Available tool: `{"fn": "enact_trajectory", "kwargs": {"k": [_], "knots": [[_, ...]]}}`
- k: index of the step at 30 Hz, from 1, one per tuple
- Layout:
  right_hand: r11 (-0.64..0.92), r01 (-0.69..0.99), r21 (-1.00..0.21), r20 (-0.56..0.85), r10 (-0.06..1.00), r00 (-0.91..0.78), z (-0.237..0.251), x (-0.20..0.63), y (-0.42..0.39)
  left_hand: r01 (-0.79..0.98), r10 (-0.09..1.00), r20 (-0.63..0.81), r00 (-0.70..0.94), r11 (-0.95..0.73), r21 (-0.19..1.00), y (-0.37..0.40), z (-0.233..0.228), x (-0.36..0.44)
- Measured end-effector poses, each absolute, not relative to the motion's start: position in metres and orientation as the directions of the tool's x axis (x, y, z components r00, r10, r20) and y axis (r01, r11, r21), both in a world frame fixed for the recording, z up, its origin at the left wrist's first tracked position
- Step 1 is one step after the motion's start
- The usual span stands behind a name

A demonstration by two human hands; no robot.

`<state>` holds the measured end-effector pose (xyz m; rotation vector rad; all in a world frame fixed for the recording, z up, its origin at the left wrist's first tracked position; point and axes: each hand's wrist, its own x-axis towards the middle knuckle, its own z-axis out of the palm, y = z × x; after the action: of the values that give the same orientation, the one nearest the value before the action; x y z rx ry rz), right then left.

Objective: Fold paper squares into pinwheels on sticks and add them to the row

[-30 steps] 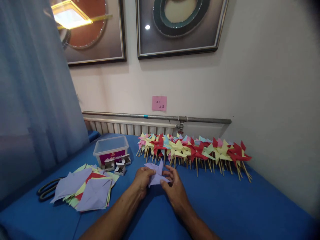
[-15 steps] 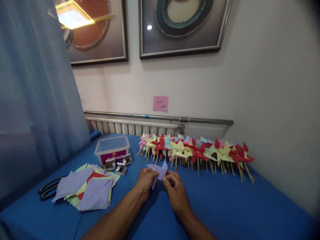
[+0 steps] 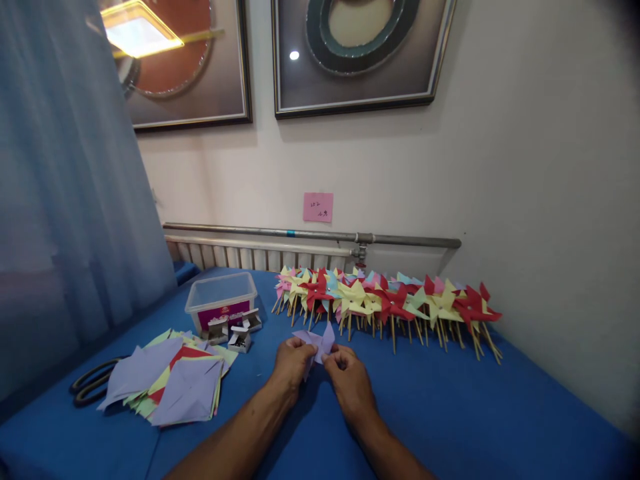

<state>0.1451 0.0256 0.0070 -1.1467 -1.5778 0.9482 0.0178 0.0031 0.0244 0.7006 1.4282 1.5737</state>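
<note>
A clear plastic tub [image 3: 200,316] with a purple label stands toward the back left of the blue-covered table [image 3: 450,413]; what its inside holds is hard to make out. Three small white boxes [image 3: 255,324] sit open just in front of it — the nearest contains dark, shiny bits too small to name.

Nearer the front, the lilac paper pinwheel [image 3: 326,340] is held above the table between both hands. The left hand [image 3: 291,365] pinches one side with its thumb over the paper; the right hand [image 3: 353,383] has a narrow grip on the opposite edge. Some fingertips are hidden behind the paper.

A pile of coloured sheets [image 3: 187,390] lies to the left, with black scissor handles [image 3: 79,401] beside it, the blades out of sight. Finished pinwheels [image 3: 395,303] crowd the back, their rear sticks obscured.

Behind are a radiator [image 3: 261,257], a pipe [image 3: 320,235] and a pink note [image 3: 319,207] with illegible writing; two framed pictures [image 3: 350,90] are cut off above, and a blue curtain [image 3: 65,167] hangs at left.
</note>
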Motion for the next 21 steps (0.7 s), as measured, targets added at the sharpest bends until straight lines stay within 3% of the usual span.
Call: {"fn": "enact_trajectory", "kwargs": {"k": [14,21], "knots": [[0.263,0.280,-0.923,0.237,0.963,-0.124,0.012,0.142,0.021,-0.178,0.860,-0.135,-0.492,0.052,0.983,0.004,0.025,0.020],[0.335,0.254,-0.907,0.300,0.939,-0.166,0.015,0.143,0.015,-0.168,0.866,-0.087,-0.492,0.003,0.986,0.006,0.020,0.018]]}}
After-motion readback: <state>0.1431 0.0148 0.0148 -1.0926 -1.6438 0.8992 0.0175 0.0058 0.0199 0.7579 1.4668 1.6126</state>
